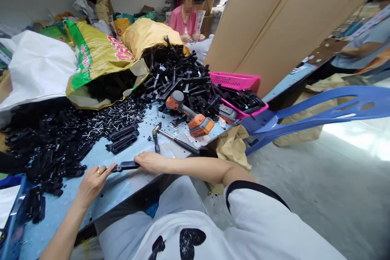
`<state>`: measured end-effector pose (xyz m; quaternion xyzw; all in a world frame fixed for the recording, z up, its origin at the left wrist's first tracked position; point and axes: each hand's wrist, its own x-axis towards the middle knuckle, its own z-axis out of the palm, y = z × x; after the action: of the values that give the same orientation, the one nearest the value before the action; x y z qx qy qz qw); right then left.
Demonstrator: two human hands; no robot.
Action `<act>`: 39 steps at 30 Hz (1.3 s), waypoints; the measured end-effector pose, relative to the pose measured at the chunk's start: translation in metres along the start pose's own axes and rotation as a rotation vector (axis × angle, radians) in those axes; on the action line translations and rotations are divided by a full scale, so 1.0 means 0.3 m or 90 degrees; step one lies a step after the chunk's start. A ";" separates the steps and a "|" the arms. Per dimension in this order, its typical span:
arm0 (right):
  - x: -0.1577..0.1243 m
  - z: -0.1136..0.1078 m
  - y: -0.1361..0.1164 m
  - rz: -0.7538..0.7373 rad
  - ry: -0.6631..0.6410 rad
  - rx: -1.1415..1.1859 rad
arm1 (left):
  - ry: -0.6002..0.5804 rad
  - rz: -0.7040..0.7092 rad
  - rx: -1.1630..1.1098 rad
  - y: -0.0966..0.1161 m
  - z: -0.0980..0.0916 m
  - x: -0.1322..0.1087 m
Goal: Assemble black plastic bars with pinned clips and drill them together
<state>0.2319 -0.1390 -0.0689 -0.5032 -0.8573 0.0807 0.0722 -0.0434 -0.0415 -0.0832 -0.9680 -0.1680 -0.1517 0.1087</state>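
Low over the front edge of the table, a long black plastic piece (127,165) with a jointed-looking end spans my two hands. My left hand (94,183), with a ring on one finger, pinches its left end. Around its right end my right hand (151,162) is closed, hiding that part. Just beyond my right hand lie a hammer (175,140) with a dark handle and a small upright black part (156,142). Several similar black bars (123,138) lie side by side behind the held piece.
An orange-and-grey cordless power tool (190,113) lies near a pink basket (236,81) of black parts. Loose screws (115,118) and heaped black parts (48,142) cover the left. Open sacks (103,61) stand behind. A blue chair (304,113) is at right; a person (185,20) sits opposite.
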 end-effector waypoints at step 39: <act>-0.280 -0.443 0.381 0.254 0.504 0.207 | 0.206 -0.185 -0.116 0.266 -0.036 0.224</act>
<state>0.3969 -0.1489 0.0331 -0.6324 -0.6266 0.0277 0.4546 0.0428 -0.0981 -0.0636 -0.9025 -0.2716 -0.3335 0.0230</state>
